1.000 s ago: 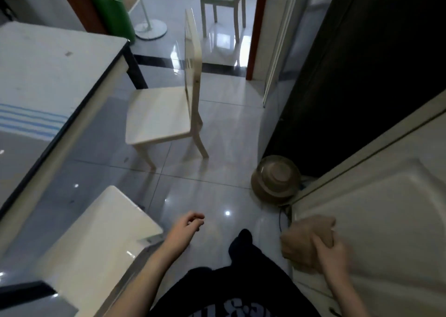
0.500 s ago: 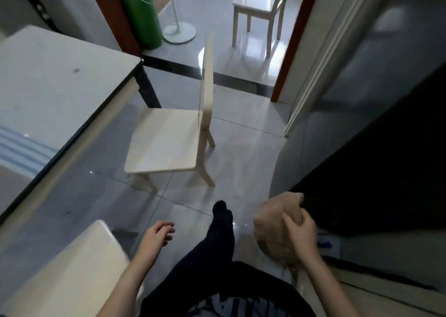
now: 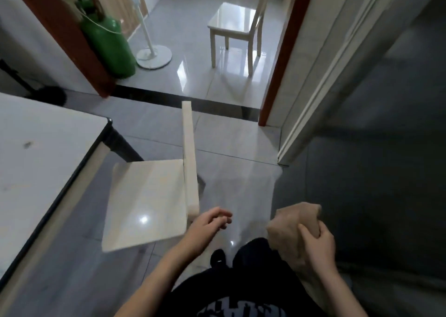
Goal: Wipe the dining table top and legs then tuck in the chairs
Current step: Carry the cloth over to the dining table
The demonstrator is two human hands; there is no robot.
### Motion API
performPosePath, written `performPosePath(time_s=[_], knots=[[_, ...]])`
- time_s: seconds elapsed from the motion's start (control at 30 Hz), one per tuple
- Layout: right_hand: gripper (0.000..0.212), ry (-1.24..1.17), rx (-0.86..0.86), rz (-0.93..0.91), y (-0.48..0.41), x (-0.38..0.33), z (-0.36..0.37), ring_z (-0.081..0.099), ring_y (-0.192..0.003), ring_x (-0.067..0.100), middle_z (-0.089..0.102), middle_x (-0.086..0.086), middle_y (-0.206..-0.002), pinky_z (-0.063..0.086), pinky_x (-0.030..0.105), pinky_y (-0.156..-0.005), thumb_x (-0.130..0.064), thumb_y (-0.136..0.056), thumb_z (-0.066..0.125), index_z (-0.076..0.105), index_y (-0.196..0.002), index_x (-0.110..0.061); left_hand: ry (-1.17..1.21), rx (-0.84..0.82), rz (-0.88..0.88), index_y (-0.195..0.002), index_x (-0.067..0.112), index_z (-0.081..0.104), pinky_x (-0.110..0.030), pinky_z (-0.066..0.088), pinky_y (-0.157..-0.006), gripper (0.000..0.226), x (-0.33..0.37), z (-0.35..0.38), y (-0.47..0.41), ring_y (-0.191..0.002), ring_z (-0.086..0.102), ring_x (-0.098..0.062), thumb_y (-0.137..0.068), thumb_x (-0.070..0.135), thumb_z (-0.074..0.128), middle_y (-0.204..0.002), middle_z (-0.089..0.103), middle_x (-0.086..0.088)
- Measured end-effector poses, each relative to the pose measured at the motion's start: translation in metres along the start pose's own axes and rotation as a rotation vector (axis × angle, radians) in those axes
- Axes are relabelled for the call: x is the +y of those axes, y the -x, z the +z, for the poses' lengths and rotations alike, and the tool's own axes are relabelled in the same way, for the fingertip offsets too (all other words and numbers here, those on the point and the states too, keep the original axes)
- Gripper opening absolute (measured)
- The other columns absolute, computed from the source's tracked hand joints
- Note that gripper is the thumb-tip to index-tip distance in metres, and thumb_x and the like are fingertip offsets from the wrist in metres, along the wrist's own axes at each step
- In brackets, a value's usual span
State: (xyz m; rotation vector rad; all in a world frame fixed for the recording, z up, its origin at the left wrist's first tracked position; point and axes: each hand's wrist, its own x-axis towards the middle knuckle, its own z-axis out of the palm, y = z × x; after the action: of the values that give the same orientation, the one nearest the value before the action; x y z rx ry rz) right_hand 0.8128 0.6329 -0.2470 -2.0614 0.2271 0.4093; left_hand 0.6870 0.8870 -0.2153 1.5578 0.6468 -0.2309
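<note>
Desk (image 3: 43, 152) stood to the left of the near chair (image 3: 144, 201), white top with a dark rim. One small dark spot (image 3: 27, 145) was noted on the top. Its dark leg (image 3: 123, 147) stood at the corner just beyond the chair seat's far left edge.

Near chair was not tucked in. The seat sat apart from the desk edge, with grey floor (image 3: 236, 179) showing between them. The backrest was on the side of the seat away from the desk, seen edge-on from above.

Your left hand (image 3: 208, 225) was just beside the near end of that chair's backrest. Its fingers (image 3: 222, 214) were loosely curled with nothing in them. Contact with the backrest could not be determined.

Your right hand (image 3: 318, 246) was to the right of the chair, apart from it. Its fingers (image 3: 306, 232) were clamped on a bunched tan cloth (image 3: 292, 229), held above the floor and touching neither chair nor desk.

Beyond the near chair, a dark threshold strip (image 3: 169, 97) crossed the floor between red-brown door frames (image 3: 282, 58). Past it stood:
- a far chair (image 3: 235, 27), white, well apart from the desk
- a green gas cylinder (image 3: 108, 39), beyond and left of the near chair
- a white round stand base (image 3: 154, 57), just beside the cylinder
</note>
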Motion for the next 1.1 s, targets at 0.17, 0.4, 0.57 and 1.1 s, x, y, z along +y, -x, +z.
performPosePath(time_s=[0.17, 0.4, 0.57, 1.1], knots=[[0.024, -0.009, 0.062, 0.048, -0.069, -0.014, 0.005, 0.064, -0.093, 0.027, 0.069, 0.010, -0.096, 0.051, 0.040, -0.085, -0.014, -0.084, 0.070, 0.065, -0.108, -0.008, -0.096, -0.096, 0.015, -0.095, 0.023, 0.066, -0.021, 0.047, -0.076, 0.020, 0.042, 0.027, -0.092, -0.078, 0.062, -0.002, -0.084, 0.027, 0.051, -0.094, 0.072, -0.001], [0.017, -0.151, 0.076, 0.041, -0.153, -0.065, 0.004, 0.061, -0.080, 0.015, 0.067, 0.008, -0.090, 0.048, 0.014, -0.064, -0.003, -0.084, 0.069, 0.063, -0.098, -0.010, -0.088, 0.067, -0.085, -0.092, 0.017, 0.066, -0.015, 0.045, -0.065, 0.023, 0.079, 0.001, -0.190, -0.076, 0.061, -0.011, -0.079, 0.027, 0.050, -0.088, 0.069, -0.001], [0.021, -0.244, 0.036, 0.117, -0.180, -0.074, -0.003, 0.062, -0.083, 0.009, 0.068, -0.001, -0.090, 0.050, 0.011, -0.063, -0.002, -0.084, 0.068, 0.063, -0.103, -0.010, -0.042, 0.150, -0.198, -0.092, 0.010, 0.066, -0.030, 0.044, -0.069, 0.016, 0.090, -0.033, -0.244, -0.078, 0.060, -0.024, -0.089, 0.015, 0.051, -0.087, 0.069, -0.010], [0.023, -0.096, -0.114, -0.002, -0.420, -0.280, 0.148, 0.064, -0.088, 0.011, 0.068, -0.001, -0.092, 0.046, 0.009, -0.065, -0.005, -0.086, 0.066, 0.063, -0.109, -0.010, 0.010, 0.219, -0.206, -0.086, 0.011, 0.062, -0.027, 0.039, -0.064, 0.022, 0.189, -0.185, -0.469, -0.073, 0.054, -0.024, -0.094, 0.000, 0.044, -0.081, 0.064, -0.008]])
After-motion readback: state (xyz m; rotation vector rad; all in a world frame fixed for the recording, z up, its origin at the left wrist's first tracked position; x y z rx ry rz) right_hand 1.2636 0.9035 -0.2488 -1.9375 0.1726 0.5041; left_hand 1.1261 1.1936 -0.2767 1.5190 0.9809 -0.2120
